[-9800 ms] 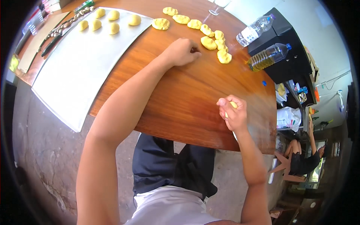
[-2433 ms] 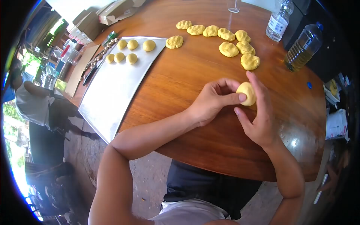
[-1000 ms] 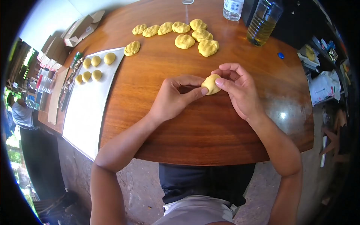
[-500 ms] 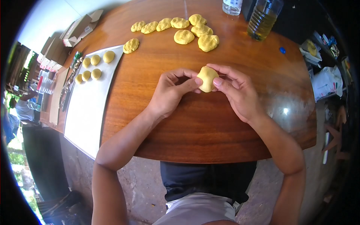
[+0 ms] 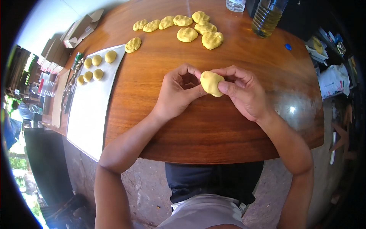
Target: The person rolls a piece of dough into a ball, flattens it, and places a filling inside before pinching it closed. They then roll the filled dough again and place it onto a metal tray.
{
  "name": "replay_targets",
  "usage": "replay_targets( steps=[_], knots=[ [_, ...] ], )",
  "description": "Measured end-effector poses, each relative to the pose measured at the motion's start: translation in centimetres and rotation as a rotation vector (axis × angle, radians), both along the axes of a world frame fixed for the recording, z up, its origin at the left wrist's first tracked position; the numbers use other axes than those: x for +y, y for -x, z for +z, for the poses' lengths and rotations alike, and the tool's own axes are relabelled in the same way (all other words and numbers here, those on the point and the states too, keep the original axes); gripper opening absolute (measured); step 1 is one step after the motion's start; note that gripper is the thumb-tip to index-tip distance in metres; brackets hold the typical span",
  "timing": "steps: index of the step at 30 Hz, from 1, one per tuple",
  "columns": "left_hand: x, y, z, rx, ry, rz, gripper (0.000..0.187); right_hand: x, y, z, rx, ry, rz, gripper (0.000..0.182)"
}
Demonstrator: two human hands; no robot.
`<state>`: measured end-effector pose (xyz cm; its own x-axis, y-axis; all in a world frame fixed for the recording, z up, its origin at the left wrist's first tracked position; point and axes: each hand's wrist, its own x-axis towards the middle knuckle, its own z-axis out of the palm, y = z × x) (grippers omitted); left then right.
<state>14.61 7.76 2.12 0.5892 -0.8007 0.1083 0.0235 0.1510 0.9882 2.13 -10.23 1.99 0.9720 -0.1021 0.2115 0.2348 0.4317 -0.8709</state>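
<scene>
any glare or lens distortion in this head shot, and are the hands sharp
Head view: dark curved corners suggest wide-angle distortion; the tray is washed nearly white lower down; a glare spot shines on the table; the hands and dough piece look fairly sharp.

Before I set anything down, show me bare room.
Bare: the tray just below its smooth balls; the table between tray and left hand, and from right hand to right edge. Crowded: the far side, with dough lumps and bottles.
</scene>
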Motion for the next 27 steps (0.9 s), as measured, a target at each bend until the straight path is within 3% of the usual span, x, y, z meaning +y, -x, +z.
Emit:
replay_targets(
  steps=[4, 7, 13, 16, 19, 23, 27],
  knots=[
    [-0.3, 0.5, -0.1, -0.144, 0.030, 0.087, 0.039, 0.1, 0.2, 0.8, 0.048, 0.105, -0.027, 0.031],
    [0.1, 0.0, 0.4, -0.205, 0.096, -0.003, 0.030, 0.3, 0.2, 0.9, 0.070, 0.044, -0.050, 0.031],
    [0.5, -0.2, 0.8, -0.323, 0.035, -0.025, 0.009, -0.5, 0.0, 0.1, 0.143, -0.049, 0.127, 0.030],
    [0.5, -0.8, 0.9, -0.294, 0.008, -0.094, 0.015, -0.3, 0.0, 0.8, 0.166, 0.109, 0.055, 0.028],
    [0.2, -0.3, 1.4, 0.169, 0.019, -0.139, 0.030, -0.3, -0.1, 0.6, 0.079, 0.286, -0.215, 0.022],
    [-0.3, 0.2, 0.9, 0.175, -0.059, -0.106, 0.033, -1.3, -0.2, 0.0, 0.071, 0.373, -0.249, 0.018],
    [-0.4, 0.9, 1.0, 0.202, -0.046, -0.029, 0.031, -0.3, -0.1, 0.2, 0.087, 0.286, -0.248, 0.017]
  ],
)
